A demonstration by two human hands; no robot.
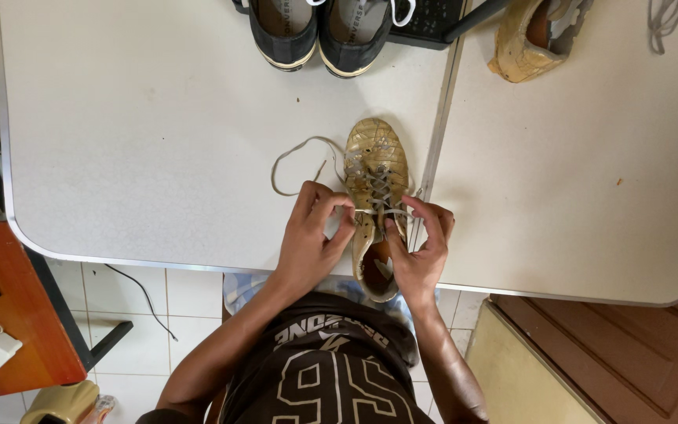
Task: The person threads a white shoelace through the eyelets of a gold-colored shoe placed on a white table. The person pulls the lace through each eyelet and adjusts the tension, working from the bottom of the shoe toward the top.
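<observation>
A gold shoe [376, 196] lies on the white surface [158, 133], toe pointing away from the person, heel at the near edge and slightly overhanging it. It sits just beside the seam where the surface meets a second white panel to its right. Its upper is worn, with pale scuffed patches near the toe.

The left hand [313, 235] rests on the surface against the shoe's left side. Its fingers [331, 206] are closed in a pinch on the grey lace [300, 161] where it leaves the eyelets. The right hand [424, 243] is against the shoe's right side, fingers curled in and pinching the other lace end at about the same row. Between the two hands a stretch of lace runs taut and level across the tongue. Below that row the shoe's opening is unlaced; above it the lace crosses in several rows toward the toe.

The loose lace on the left side runs out in a wide loop over the surface, away from the shoe, and comes back to the left hand.

At the far edge stands a pair of dark shoes [319, 35] with pale soles, heels toward the person, side by side and touching. Just beside them lies a dark flat object, too cropped to identify. On the right panel, well apart from the hands, a second gold shoe [531, 39] lies tilted, and a loose grey lace [668, 20] lies near the corner.

Below the surface is white tiled floor, with a reddish wooden piece at the left.
</observation>
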